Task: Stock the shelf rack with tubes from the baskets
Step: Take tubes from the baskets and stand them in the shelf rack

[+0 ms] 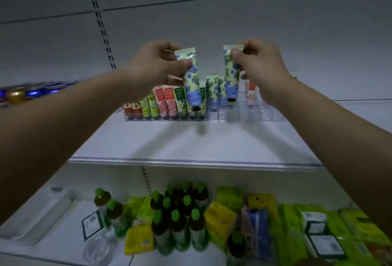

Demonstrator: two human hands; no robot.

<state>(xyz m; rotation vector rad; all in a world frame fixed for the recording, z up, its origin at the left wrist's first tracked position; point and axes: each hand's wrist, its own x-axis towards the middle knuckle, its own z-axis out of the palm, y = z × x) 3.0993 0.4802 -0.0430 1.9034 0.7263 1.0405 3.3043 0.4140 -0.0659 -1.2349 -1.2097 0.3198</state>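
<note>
While the clear rack's left half is packed and its right slots mostly bare, left hand and right hand each pinch a blue-flowered tube above it.

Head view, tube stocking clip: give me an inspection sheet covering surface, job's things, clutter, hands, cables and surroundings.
Surface: white upper shelf, bare in front of the clear rack.
Job's things: rack's left slots hold red, green and pink tubes; right slots mostly empty; baskets not in view.
Clutter: nothing seen on the upper shelf.
Hands: left hand pinches a blue-flowered tube, cap down; right hand pinches a matching tube over the rack.
Cables: nothing seen.
Surroundings: lower shelf with green-capped bottles and yellow-green packs; cans at far left.
</note>
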